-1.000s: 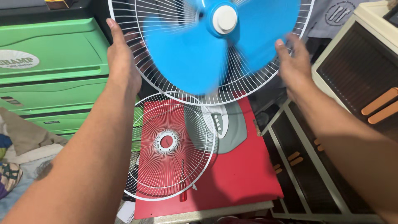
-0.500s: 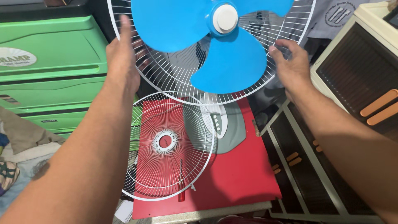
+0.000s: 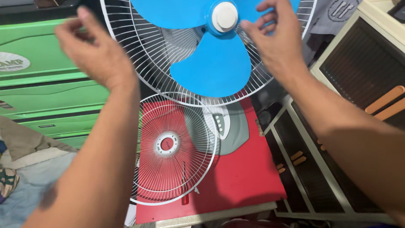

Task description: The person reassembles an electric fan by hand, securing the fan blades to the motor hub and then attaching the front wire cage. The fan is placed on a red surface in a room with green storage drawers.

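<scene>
Blue plastic blade [image 3: 211, 63], three lobes on a white hub [image 3: 224, 17], sits exposed before the white wire rear guard [image 3: 139, 55] at the top of the view, upright and facing the person. The right hand [image 3: 280, 46] is raised over the blade's right lobe beside the hub, fingers [image 3: 270, 19] curled loosely and apparently holding nothing; whether they touch the blade cannot be told. The left hand [image 3: 95, 52] hovers clear of the guard's left rim, fingers half-bent and empty. The front guard [image 3: 173, 147] lies flat below on a red board [image 3: 244, 173] that tops the bench, off the fan, which is why the blade is open to reach. A red-handled screwdriver [image 3: 184, 192] lies against its lower rim. Green drawers [image 3: 46, 84] stand left.
</scene>
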